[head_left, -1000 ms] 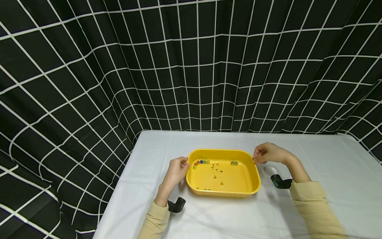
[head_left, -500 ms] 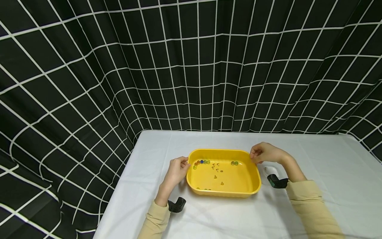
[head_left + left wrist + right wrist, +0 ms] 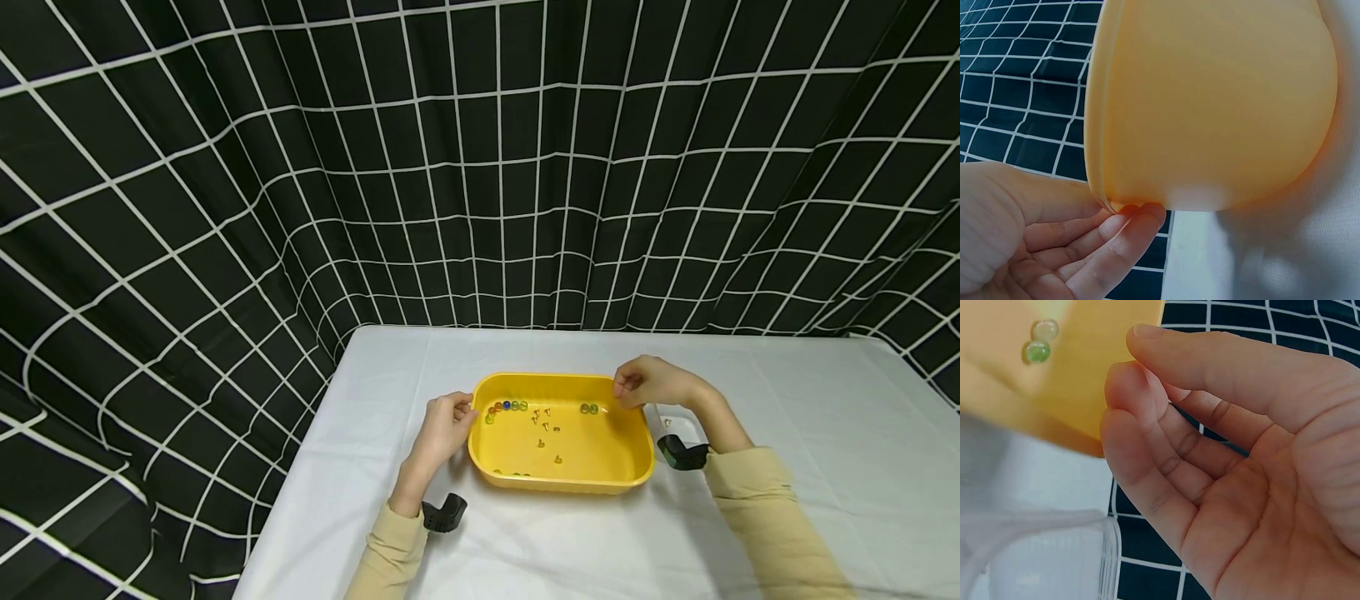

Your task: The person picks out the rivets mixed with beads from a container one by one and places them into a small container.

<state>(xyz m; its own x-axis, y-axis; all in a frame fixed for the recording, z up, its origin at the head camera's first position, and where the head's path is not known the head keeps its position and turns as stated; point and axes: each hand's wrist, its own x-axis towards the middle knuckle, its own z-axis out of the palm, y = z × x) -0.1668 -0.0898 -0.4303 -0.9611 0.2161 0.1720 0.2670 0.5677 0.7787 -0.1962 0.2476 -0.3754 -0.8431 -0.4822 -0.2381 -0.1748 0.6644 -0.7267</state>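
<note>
A black curtain (image 3: 450, 183) with a white grid hangs in folds along the far side and at left and right. Nearer, a faintly creased white tablecloth (image 3: 847, 450) spreads out.

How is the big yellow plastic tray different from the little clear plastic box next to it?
The yellow rectangular plastic tray is solid-coloured, but the small clear plastic box is see-through. The tray is much bigger than the box. The tray holds round colourful marbles and small gold-coloured pieces; the box, partly hidden, shows one tiny thing. Both sit on the white cloth.
</note>
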